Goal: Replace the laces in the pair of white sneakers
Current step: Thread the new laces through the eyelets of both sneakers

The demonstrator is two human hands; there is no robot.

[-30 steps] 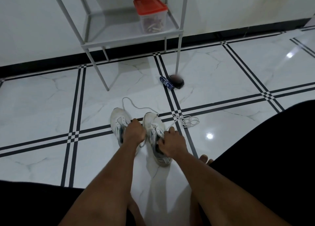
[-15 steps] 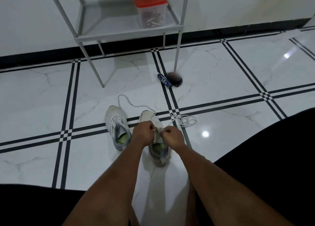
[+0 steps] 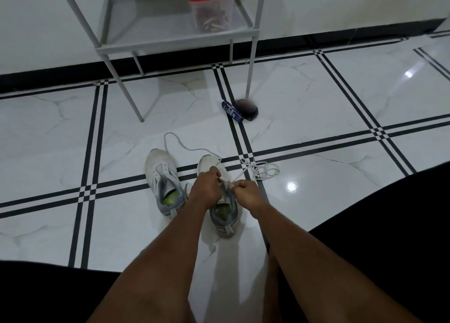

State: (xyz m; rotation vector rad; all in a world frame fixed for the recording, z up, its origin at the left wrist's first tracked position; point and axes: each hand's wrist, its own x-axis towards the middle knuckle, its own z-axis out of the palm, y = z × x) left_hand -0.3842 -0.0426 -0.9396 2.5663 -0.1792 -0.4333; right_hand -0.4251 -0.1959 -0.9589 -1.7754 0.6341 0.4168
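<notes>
Two white sneakers with grey collars and green insoles stand side by side on the tiled floor, toes pointing away from me. The left sneaker (image 3: 162,181) stands untouched. Over the right sneaker (image 3: 222,215), my left hand (image 3: 205,187) and my right hand (image 3: 247,193) meet at the tongue, each with fingers curled, pinching a white lace (image 3: 243,172). That lace runs right to a loose tangle (image 3: 264,170) on the floor. Another length of white lace (image 3: 181,144) loops beyond the toes of both shoes.
A white metal shelf rack (image 3: 170,42) stands ahead against the wall and carries a clear box with a red lid (image 3: 210,8). A dark round object (image 3: 246,106) and a blue tube (image 3: 232,111) lie by the rack's right leg. My dark-clothed legs frame the bottom corners.
My left hand has moved from the left sneaker to the right one, joining my right hand at its tongue. The left sneaker is now uncovered.
</notes>
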